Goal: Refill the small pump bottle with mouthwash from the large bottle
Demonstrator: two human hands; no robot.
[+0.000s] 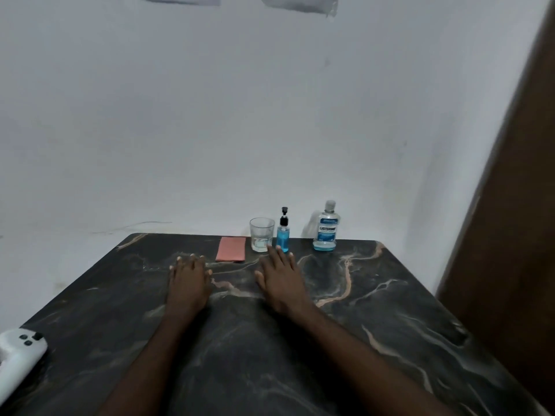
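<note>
Hands: left hand, right hand flat on counter, empty.
Pump bottle: far edge, light, tippy; grip body.
Large bottle: slick; grip waist.

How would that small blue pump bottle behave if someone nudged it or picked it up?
The small pump bottle is narrow and tall with a black pump on top, so a sideways nudge would probably tip it. It looks nearly full of blue liquid, so likely a bit heavy for its size. Its smooth clear wall may be slippery.
</note>
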